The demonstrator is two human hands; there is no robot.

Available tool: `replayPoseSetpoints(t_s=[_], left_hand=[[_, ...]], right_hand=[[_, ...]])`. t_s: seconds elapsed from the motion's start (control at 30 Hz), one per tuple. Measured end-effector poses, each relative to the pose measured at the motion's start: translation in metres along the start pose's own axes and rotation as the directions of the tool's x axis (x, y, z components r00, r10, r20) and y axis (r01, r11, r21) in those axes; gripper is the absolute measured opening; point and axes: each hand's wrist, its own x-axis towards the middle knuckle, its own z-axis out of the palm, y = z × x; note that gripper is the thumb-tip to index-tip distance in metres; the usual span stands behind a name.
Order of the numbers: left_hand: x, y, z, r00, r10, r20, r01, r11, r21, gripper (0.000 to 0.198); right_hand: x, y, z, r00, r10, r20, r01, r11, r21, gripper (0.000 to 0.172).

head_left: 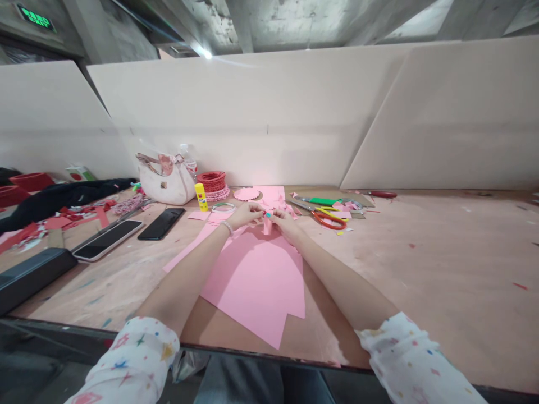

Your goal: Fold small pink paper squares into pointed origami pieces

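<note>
My left hand point(249, 214) and my right hand point(283, 221) meet at the middle of the table, fingers pinched together. Between them is a small strip of pink paper point(267, 226), gripped by both sets of fingertips. Below the hands a large sheet of pink paper point(256, 275) lies flat, with a notch cut at its lower right corner. More pink paper pieces point(269, 194) lie just behind the hands, along with a scalloped pink paper circle point(246, 194).
Scissors with orange handles point(332, 220) and a green-handled tool point(322, 201) lie to the right. On the left are a yellow glue stick point(201, 197), red cord coils point(211, 180), a white handbag point(166, 182), a black phone point(161, 224) and a pale-edged phone point(108, 240).
</note>
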Motion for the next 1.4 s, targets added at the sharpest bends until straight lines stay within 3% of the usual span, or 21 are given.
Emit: replayPoseSetpoints(t_s=[0.33, 0.63, 0.83, 1.1, 1.4], left_hand=[[0.003, -0.007, 0.008, 0.999, 0.035, -0.041, -0.036, 0.999, -0.038, 0.026], [0.01, -0.015, 0.023, 0.99, 0.089, -0.112, -0.099, 0.992, -0.082, 0.012], [0.007, -0.011, 0.025, 0.978, 0.077, -0.195, -0.1, 0.989, -0.108, 0.013], [0.007, -0.011, 0.026, 0.981, 0.068, -0.179, -0.092, 0.987, -0.129, 0.012], [0.01, -0.014, 0.02, 0.95, 0.107, -0.294, -0.132, 0.989, -0.065, 0.008]], right_hand=[[0.001, 0.001, 0.002, 0.992, -0.024, -0.125, 0.027, 0.999, 0.023, 0.028], [0.005, 0.001, -0.001, 0.965, -0.134, -0.227, 0.104, 0.985, -0.14, 0.02], [0.003, 0.0, 0.002, 0.975, -0.146, -0.167, 0.109, 0.971, -0.214, 0.027], [0.006, 0.0, -0.001, 0.963, -0.217, -0.159, 0.16, 0.938, -0.307, 0.025], [0.005, 0.002, -0.002, 0.963, -0.226, -0.149, 0.162, 0.922, -0.353, 0.024]])
